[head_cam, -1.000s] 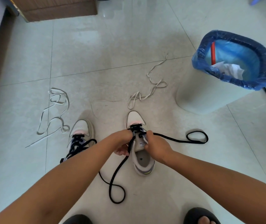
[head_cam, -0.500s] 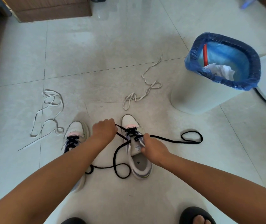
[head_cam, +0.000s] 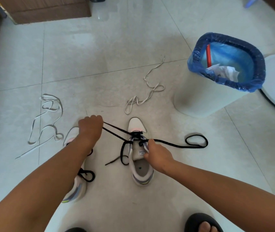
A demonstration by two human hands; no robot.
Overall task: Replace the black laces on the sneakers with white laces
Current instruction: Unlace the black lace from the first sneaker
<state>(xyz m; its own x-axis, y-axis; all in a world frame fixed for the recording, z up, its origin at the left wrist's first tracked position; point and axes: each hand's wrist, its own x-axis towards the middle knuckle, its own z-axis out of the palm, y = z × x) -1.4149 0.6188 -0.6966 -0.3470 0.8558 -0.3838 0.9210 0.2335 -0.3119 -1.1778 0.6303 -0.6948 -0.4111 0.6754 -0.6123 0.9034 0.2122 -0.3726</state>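
The tiled floor (head_cam: 133, 47) spreads out beyond both hands; a wooden cabinet base (head_cam: 49, 10) stands far ahead of the left hand, and a white bin with a blue liner (head_cam: 205, 96) sits ahead and to the right of the right hand, with crumpled paper and a red stick inside it. The right sneaker (head_cam: 140, 158) stands toe-away under the right hand (head_cam: 158, 155), which grips the tongue and the edge of the opening; the left sneaker (head_cam: 76, 185) lies beneath the left forearm, mostly hidden, its own black lace looped beside it. The left hand (head_cam: 90, 127) is clenched round the black lace (head_cam: 115, 131), drawn taut in two strands from the fist across to the lowest eyelets near the toe; the rest of that lace trails right of the right hand into a loop on the floor, and a loose end curls between the two forearms. One white lace (head_cam: 46, 119) lies tangled left of the left hand; a second white lace (head_cam: 146, 96) lies ahead of the right hand, near the bin. A sandalled foot (head_cam: 203, 223) shows below the right forearm.
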